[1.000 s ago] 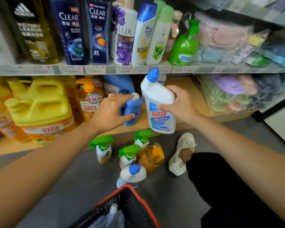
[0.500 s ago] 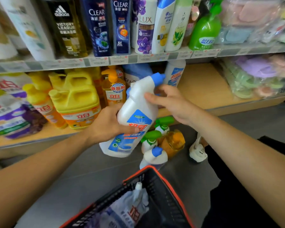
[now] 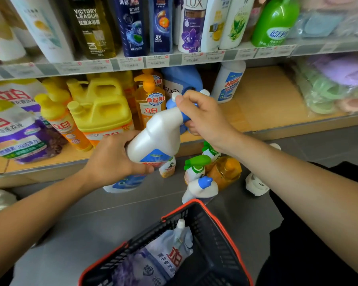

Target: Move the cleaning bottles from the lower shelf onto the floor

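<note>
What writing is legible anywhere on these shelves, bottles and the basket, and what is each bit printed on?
"VICTORY LEAGUE": dark olive bottle.
"LUX": purple-flowered bottle.
"3X": blue shampoo bottle.
"食品用" and "立白": orange pump bottle.
"立白": pouch in the basket.
Price tags: too blurred.
White bottle in the left hand: label mostly hidden.
Small blue bottle by the right hand: no label visible.

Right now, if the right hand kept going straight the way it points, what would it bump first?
Probably the orange pump bottle on the lower shelf. The right hand, curled round the blue cap of the white bottle, points toward it, though depth is unclear.
</note>
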